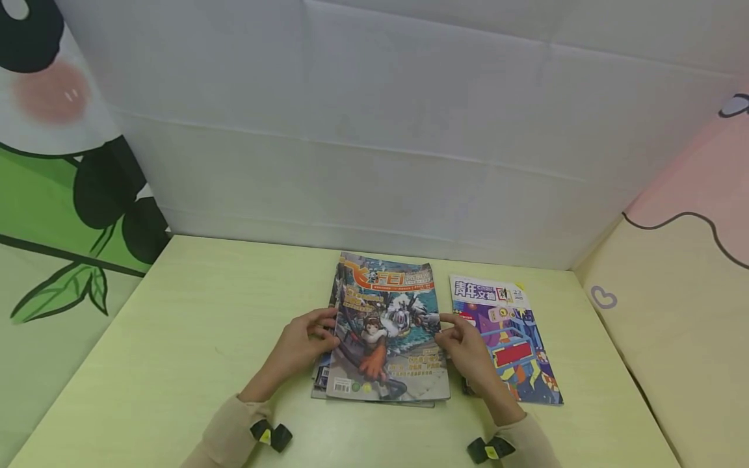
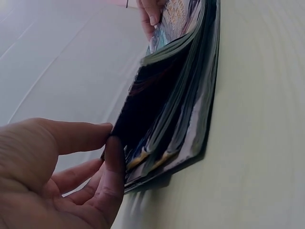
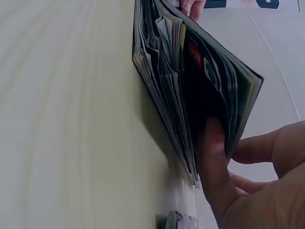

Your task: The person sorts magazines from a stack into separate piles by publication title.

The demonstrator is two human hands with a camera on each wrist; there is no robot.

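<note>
While the top magazine point(image 1: 389, 335) is being held at the lower centre of the head view, its left edge is being pinched between thumb and fingers by the left hand point(image 1: 304, 341), and its right edge is being pinched likewise by the right hand point(image 1: 468, 348). In both wrist views, a dark gap is being shown below the pinched edges, and the page edges of the pile point(image 1: 320, 383) are being exposed beneath. In the right wrist view, a finger is being held inside this gap.

At the lower right of the head view, a purple magazine point(image 1: 512, 351) is being partly hidden by the right hand. Dark straps point(image 1: 282, 439) are being worn near both cuffs, at the bottom of the frame. The pale table point(image 1: 175, 338) is being bordered by a white sheet point(image 1: 380, 162) across the top, by green leaves point(image 1: 61, 296) painted at the left, and by a heart point(image 1: 603, 298) drawn at the right.
</note>
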